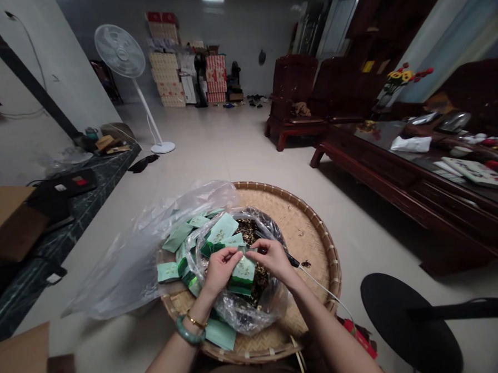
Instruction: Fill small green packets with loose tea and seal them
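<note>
My left hand (220, 269) and my right hand (272, 259) both pinch the top of a small green packet (243, 271), held upright over a clear plastic bag (247, 312) of dark loose bits (248, 230). Several more green packets (218, 232) lie to the left, spilling from a second clear bag (131, 259). Everything rests on a round woven bamboo tray (310, 233) on my lap. A green bangle and a thin gold bracelet (190, 330) are on my left wrist. A thin white cable (325, 291) runs across the tray's right side.
A black round stool (406, 323) stands at the right. A dark wooden coffee table (423, 172) with papers and flowers is beyond it, with wooden armchairs (294, 95) behind. A standing fan (120, 51) and stacked boxes (171, 62) are at the back. A dark marble ledge (47, 241) runs along the left.
</note>
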A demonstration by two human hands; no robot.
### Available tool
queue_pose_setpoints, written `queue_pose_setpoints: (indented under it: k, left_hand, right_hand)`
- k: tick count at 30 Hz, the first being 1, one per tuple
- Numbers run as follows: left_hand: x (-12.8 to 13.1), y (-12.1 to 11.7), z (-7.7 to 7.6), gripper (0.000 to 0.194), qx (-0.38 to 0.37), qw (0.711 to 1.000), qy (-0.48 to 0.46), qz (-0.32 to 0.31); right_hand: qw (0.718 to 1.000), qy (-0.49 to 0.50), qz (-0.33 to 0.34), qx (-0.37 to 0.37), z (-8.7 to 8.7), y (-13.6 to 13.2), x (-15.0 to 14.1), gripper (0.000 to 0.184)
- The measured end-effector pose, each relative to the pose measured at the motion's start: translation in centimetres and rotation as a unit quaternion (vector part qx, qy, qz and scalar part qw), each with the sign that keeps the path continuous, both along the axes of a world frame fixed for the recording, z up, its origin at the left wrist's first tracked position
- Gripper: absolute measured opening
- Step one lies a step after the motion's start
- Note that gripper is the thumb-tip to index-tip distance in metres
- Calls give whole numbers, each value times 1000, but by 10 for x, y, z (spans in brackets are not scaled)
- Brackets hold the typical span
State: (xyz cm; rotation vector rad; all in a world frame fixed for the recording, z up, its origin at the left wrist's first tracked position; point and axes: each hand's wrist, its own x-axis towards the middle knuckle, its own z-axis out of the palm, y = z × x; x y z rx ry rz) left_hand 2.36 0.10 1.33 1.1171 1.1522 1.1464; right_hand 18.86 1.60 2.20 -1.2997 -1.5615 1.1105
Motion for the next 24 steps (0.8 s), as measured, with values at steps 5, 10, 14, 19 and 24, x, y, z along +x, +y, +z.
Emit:
queue_pose_setpoints:
  k: [5,10,14,19,24]
  left_hand:
    - [-1,-1,-6,47,-31,987,30,-153]
    - [-1,-1,-7,23,48,981,103,-157]
    - [-6,-1,3,20,168,965,132,-151]
    - [-10,-3,11,19,219,953,144,-153]
    - [-9,-5,15,21,194,956,160,-149]
  right_hand:
    - [999,41,13,27,3,-4,1,15]
    - [969,0,60,238,33,-24,7,12]
    - [931,-72,78,348,59,-41,15,13]
    - [911,-142,107,373,75,-55,19,17]
    - [892,-261,125,346,82,-60,13,15]
